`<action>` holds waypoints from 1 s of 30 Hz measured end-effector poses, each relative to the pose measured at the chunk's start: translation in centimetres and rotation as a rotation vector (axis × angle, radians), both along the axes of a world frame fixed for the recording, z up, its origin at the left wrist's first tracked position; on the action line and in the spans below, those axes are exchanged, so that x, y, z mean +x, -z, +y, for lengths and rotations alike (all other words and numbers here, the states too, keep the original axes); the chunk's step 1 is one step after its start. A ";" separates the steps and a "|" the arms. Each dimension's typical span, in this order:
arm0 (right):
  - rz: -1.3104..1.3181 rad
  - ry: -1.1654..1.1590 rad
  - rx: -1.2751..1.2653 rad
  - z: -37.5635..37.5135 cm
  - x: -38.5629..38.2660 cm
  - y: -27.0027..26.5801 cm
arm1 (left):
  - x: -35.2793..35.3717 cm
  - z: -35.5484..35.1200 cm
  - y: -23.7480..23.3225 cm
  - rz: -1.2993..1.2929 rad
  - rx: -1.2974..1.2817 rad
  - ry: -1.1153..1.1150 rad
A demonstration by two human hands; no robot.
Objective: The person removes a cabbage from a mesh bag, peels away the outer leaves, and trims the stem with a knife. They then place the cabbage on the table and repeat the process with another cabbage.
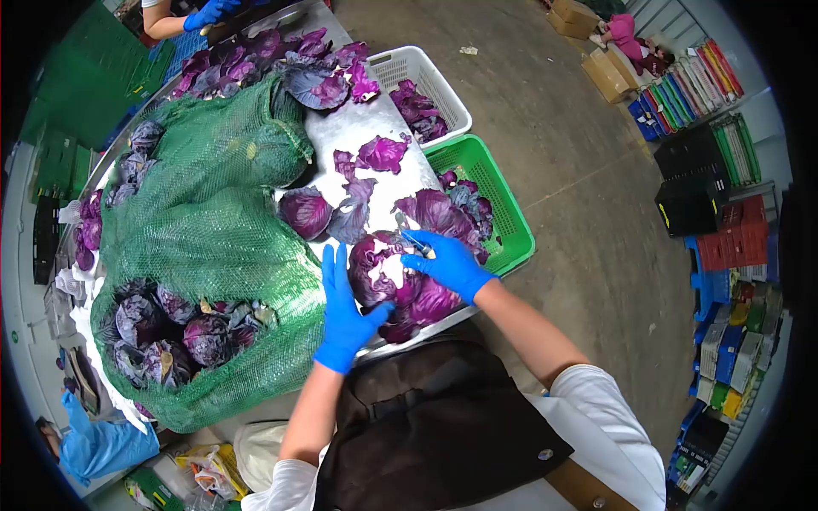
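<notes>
A red cabbage (366, 274) with pale cut patches sits at the near end of the metal table, purple leaves around it. My left hand (346, 315), in a blue glove, lies along the cabbage's left side, fingers stretched and thumb apart. On the other side, my gloved right hand (453, 267) is closed on a small knife (402, 223); its blade shows beyond the fingers and the handle is mostly hidden. Loose outer leaves (436, 213) lie just past the right hand. Another cabbage (305, 213) rests further left on the table.
A green mesh sack (213, 230) with cabbages (206, 339) at its mouth covers the left side. Against the right edge stand a green crate (511, 209) and a white crate (456, 98), both holding leaves. At the far end, a co-worker's gloved hand (209, 15) is near a leaf pile (256, 55).
</notes>
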State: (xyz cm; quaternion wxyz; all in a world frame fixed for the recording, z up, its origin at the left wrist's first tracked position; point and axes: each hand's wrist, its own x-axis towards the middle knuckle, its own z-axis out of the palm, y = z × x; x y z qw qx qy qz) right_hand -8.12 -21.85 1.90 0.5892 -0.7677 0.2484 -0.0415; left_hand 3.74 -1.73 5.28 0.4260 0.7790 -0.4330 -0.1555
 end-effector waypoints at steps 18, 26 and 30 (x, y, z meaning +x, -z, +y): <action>0.560 0.041 -0.390 -3.3 3.4 0.8 | -4.2 -3.5 1.1 -0.104 0.191 -0.311; 0.326 0.099 -0.457 -3.5 2.1 -5.1 | 0.8 -1.9 0.1 -0.008 0.072 0.054; -0.049 -0.070 -0.325 -0.8 0.9 -1.8 | 2.6 -3.0 -3.3 -0.123 0.163 0.162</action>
